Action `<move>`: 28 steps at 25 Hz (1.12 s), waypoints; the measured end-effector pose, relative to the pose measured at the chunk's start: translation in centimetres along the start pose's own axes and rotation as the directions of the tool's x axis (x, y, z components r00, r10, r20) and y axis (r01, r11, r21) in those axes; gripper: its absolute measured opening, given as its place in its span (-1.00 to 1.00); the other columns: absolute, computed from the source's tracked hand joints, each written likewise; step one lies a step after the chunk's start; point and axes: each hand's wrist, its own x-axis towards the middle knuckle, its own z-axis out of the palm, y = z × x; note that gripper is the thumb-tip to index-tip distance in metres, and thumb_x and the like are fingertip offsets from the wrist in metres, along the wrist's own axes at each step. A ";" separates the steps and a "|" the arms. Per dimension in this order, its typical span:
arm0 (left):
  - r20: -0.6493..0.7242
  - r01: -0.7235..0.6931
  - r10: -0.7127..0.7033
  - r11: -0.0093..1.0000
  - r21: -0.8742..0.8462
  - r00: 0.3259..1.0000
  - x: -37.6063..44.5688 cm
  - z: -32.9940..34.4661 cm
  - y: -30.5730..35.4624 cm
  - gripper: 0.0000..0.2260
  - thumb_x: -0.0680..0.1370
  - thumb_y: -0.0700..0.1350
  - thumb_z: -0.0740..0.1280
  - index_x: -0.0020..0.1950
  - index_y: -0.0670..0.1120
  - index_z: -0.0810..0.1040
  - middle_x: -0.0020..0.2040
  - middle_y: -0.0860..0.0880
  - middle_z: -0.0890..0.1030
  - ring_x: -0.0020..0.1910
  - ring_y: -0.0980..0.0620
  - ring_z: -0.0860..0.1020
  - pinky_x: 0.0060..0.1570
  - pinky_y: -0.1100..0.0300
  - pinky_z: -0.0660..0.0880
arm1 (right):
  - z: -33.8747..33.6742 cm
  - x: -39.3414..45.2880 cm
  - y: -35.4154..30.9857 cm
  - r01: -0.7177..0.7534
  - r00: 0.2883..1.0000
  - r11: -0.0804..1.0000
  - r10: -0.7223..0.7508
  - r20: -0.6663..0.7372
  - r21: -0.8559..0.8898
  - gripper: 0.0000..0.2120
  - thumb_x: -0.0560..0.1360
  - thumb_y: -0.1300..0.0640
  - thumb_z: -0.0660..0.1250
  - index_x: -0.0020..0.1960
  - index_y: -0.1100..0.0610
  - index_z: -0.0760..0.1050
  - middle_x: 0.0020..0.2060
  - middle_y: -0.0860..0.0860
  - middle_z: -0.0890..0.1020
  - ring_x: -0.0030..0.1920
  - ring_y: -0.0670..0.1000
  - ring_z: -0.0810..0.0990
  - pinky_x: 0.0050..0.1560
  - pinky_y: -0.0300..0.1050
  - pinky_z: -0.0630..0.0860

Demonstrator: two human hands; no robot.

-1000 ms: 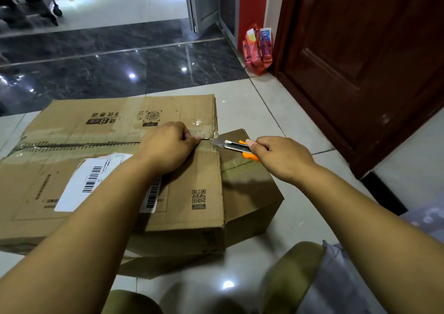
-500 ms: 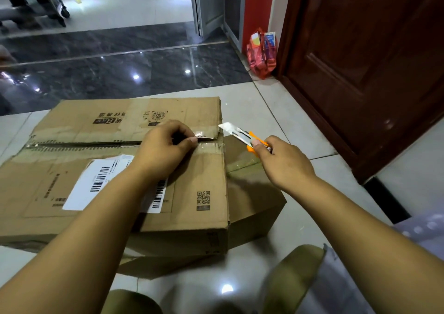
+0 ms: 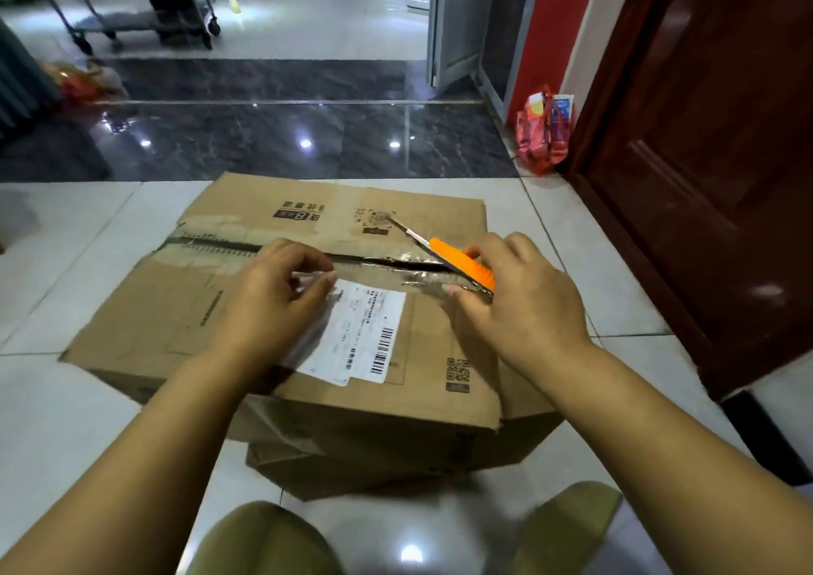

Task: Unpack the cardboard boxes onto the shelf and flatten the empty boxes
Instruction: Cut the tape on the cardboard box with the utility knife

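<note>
Cardboard box (image 3: 281, 310) is seen at the centre of the frame, resting on the pale tiled floor (image 3: 66, 398) on top of a second box (image 3: 396, 460), most of which is hidden beneath it; only the second box's near face and lower right corner are visible. The upper box's top seam is slit along its right part, where a dark gap is shown between the flaps, while the left part of the seam is covered by torn tape. Part of the white shipping label (image 3: 356, 332) is hidden under the left hand (image 3: 272, 297), whose fingers are curled with the thumb and fingertips pinched on a strip of clear tape at the near flap edge. An orange utility knife (image 3: 457, 262) is gripped by the right hand (image 3: 514, 301), fingers closed round the handle; the blade is pointed toward the upper left, over the far flap, and the rear of the handle is concealed by the fingers. The print on the label and on the far flap is too small to be read. Two knees in olive cloth are cut off at the bottom edge. Open floor is left to the left of the boxes and behind them, up to the dark marble strip (image 3: 264, 134). To the right, room is limited by a dark wooden door (image 3: 704, 156), with a red bag (image 3: 543, 134) set near its frame. A wheeled trolley (image 3: 145, 24) is partly cut off at the upper left.
</note>
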 end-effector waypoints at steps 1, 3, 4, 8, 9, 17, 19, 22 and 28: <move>-0.037 0.043 -0.043 0.999 0.021 0.998 -0.3 -0.8 -0.8 -0.92 0.53 -0.09 0.35 -0.03 0.08 0.50 0.00 0.11 0.50 0.00 0.11 0.51 -0.01 0.17 0.50 | 0.0 0.1 -1.1 0.028 1.000 1.000 -0.028 0.015 -0.007 -0.59 0.51 -0.14 0.32 0.30 -0.05 0.37 0.10 -0.03 0.47 -0.03 0.04 0.53 -0.16 -0.11 0.43; -0.116 0.132 -0.116 0.981 0.141 0.986 -0.9 -2.7 -2.8 -0.88 0.53 -0.04 0.35 0.06 0.01 0.53 0.08 0.02 0.52 0.06 0.05 0.49 -0.01 0.13 0.47 | -0.1 0.2 -3.5 0.076 0.994 0.997 -0.075 0.080 -0.011 -0.57 0.54 -0.13 0.28 0.36 -0.07 0.30 0.17 -0.04 0.45 0.07 0.03 0.51 -0.06 -0.10 0.42; -0.149 0.178 -0.146 0.957 0.228 0.978 -1.1 -3.7 -4.1 -0.81 0.53 0.00 0.35 0.11 -0.01 0.53 0.12 -0.01 0.52 0.09 0.02 0.47 -0.01 0.13 0.43 | -0.1 0.2 -4.6 0.099 0.988 0.995 -0.097 0.118 -0.007 -0.56 0.55 -0.14 0.25 0.38 -0.08 0.28 0.21 -0.05 0.45 0.14 0.04 0.49 0.00 -0.08 0.42; -0.181 0.326 -0.274 0.849 0.416 0.945 -1.6 -6.8 -8.1 -0.60 0.52 0.16 0.29 0.26 -0.03 0.50 0.30 -0.05 0.46 0.29 -0.11 0.36 0.21 -0.10 0.35 | 1.0 -0.6 -8.7 0.193 0.950 0.981 -0.183 0.252 -0.016 -0.53 0.56 -0.23 0.16 0.40 -0.08 0.27 0.26 -0.04 0.45 0.23 0.06 0.46 0.09 -0.07 0.43; -0.161 0.343 -0.303 0.828 0.444 0.939 -1.6 -7.2 -8.8 -0.55 0.51 0.20 0.28 0.30 -0.02 0.47 0.34 -0.05 0.43 0.34 -0.12 0.32 0.27 -0.14 0.30 | 1.5 -1.0 -9.5 0.200 0.938 0.980 -0.186 0.292 -0.018 -0.48 0.54 -0.28 0.15 0.41 -0.06 0.26 0.27 -0.02 0.43 0.24 0.07 0.45 0.08 -0.07 0.42; -0.057 0.407 -0.432 0.785 0.467 0.900 -2.1 -7.9 -10.7 -0.34 0.50 0.36 0.12 0.50 0.04 0.23 0.49 -0.05 0.23 0.37 -0.23 0.30 0.29 -0.18 0.33 | 3.9 -1.8 -12.0 0.259 0.860 0.962 -0.192 0.474 -0.082 -0.27 0.36 -0.36 0.36 0.36 0.01 0.24 0.26 0.03 0.39 0.27 0.11 0.41 0.13 -0.03 0.41; -0.060 0.413 -0.439 0.778 0.473 0.897 -2.1 -7.8 -10.4 -0.35 0.50 0.37 0.12 0.49 0.04 0.25 0.46 -0.05 0.26 0.35 -0.24 0.32 0.26 -0.18 0.37 | 3.8 -1.6 -11.4 0.250 0.866 0.966 -0.191 0.463 -0.069 -0.30 0.39 -0.32 0.37 0.37 0.00 0.25 0.25 0.01 0.39 0.27 0.10 0.41 0.10 -0.04 0.42; -0.061 0.408 -0.438 0.765 0.499 0.897 -2.6 -7.0 -9.8 -0.34 0.47 0.41 0.11 0.44 0.05 0.32 0.35 -0.06 0.34 0.24 -0.24 0.40 0.14 -0.13 0.46 | 3.7 -0.8 -9.8 0.177 0.880 0.980 -0.116 0.461 -0.091 -0.38 0.40 -0.22 0.41 0.34 -0.01 0.28 0.22 0.00 0.41 0.24 0.11 0.43 0.07 -0.01 0.45; -0.108 0.326 -0.327 0.741 0.587 0.939 -3.4 -4.7 -6.8 -0.33 0.47 0.42 0.07 0.38 0.00 0.41 0.20 -0.07 0.40 0.03 -0.18 0.53 -0.03 0.01 0.53 | 3.4 0.9 -5.4 0.055 0.934 0.984 0.009 0.357 -0.167 -0.53 0.46 -0.07 0.42 0.28 0.02 0.36 0.14 0.03 0.49 0.15 0.12 0.50 -0.07 -0.01 0.47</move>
